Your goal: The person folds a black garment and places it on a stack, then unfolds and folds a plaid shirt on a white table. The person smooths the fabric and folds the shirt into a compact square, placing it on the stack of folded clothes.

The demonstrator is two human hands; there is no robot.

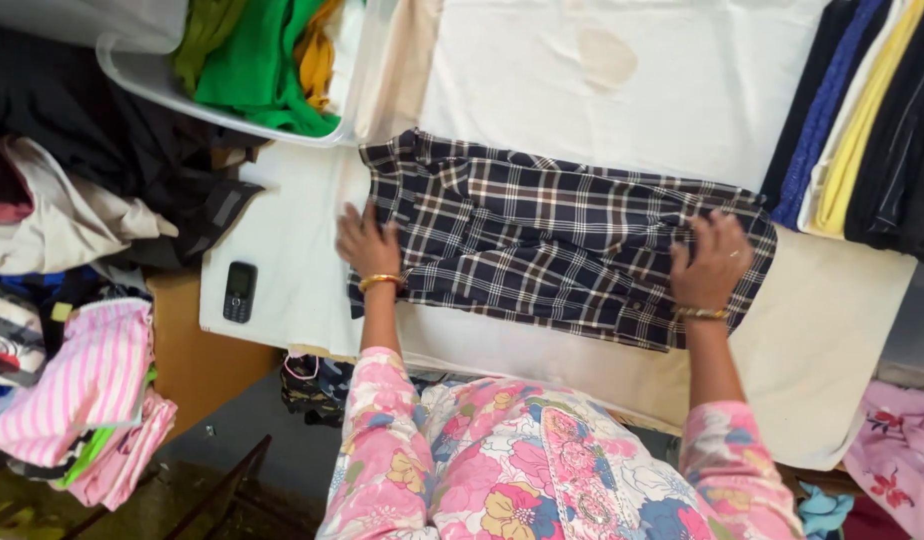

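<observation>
Your left hand (367, 243) lies flat on the left end of the dark checked shirt (552, 235), fingers spread and pressing the cloth down. Your right hand (713, 260) rests on the shirt's right end, fingers also spread and flat. The shirt lies folded lengthwise across the white padded table (682, 90), between both hands. A small black phone (240, 291) sits on the table, left of your left hand. A plastic tub (152, 80) of green and yellow clothes stands beyond it.
</observation>
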